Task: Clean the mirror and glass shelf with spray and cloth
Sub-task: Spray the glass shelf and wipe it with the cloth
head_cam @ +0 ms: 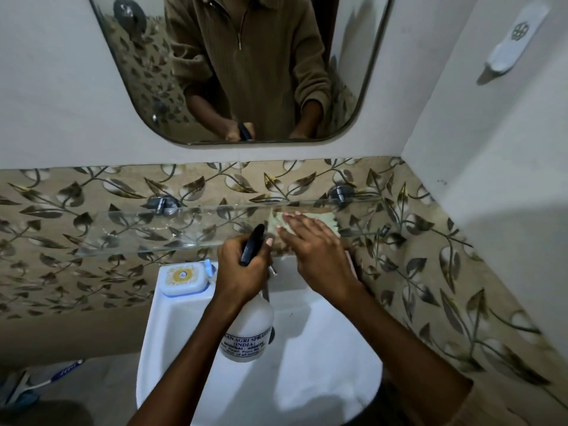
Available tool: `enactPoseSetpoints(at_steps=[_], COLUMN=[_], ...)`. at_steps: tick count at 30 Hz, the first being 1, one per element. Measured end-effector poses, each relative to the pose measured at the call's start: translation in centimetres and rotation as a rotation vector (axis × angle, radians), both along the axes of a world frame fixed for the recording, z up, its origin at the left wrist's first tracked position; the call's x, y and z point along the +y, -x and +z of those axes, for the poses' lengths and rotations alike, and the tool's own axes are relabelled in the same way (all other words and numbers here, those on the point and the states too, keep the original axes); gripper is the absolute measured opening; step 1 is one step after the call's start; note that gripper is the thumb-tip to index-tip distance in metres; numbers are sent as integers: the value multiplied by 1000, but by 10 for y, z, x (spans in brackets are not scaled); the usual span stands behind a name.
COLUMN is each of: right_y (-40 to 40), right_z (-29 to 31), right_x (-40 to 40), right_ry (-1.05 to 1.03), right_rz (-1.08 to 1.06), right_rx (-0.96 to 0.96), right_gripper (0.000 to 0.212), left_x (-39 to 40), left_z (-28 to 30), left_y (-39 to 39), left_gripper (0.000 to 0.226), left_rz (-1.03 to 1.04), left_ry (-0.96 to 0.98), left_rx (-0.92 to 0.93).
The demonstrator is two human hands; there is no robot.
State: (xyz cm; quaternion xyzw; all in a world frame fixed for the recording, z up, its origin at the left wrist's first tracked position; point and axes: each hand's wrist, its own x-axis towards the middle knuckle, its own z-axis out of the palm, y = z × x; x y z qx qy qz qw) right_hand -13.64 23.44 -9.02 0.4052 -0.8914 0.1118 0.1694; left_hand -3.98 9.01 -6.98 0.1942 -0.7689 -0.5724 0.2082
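Observation:
A rounded mirror [129, 72] hangs on the wall and reflects a person in a brown zip top. Below it a clear glass shelf [147, 229] juts out from leaf-patterned tiles on two chrome brackets. My left hand [242, 272] grips the black trigger head of a white spray bottle [250, 333], held over the basin just in front of the shelf. My right hand [313, 247] lies flat, fingers spread, pressing a pale yellow-green cloth [329, 219] onto the right part of the shelf. Most of the cloth is hidden under the hand.
A white washbasin [322, 364] sits under the shelf, with a white and blue soap box [184, 278] on its back left corner. A white holder [516, 38] is fixed to the right wall. A wiper with a blue handle [43, 379] lies low at the left.

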Motion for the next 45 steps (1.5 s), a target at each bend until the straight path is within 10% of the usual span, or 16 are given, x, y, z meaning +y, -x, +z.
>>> enactPoseSetpoints(at_steps=[14, 30, 41, 45], right_y=[24, -10, 12, -10], right_z=[31, -4, -22, -18], right_x=[34, 2, 55, 8], right_ry=[-428, 209, 402, 361], right_rz=[-654, 33, -345, -153], right_rx=[17, 67, 86, -15], right_gripper=[60, 44, 65, 51], left_x=[27, 29, 27, 24], left_z=[-3, -4, -7, -6], left_y=[12, 7, -4, -4], left_gripper=[37, 30, 41, 42], left_rz=[-100, -91, -45, 2], left_ry=[18, -15, -4, -27], left_rx=[-10, 37, -21, -35])
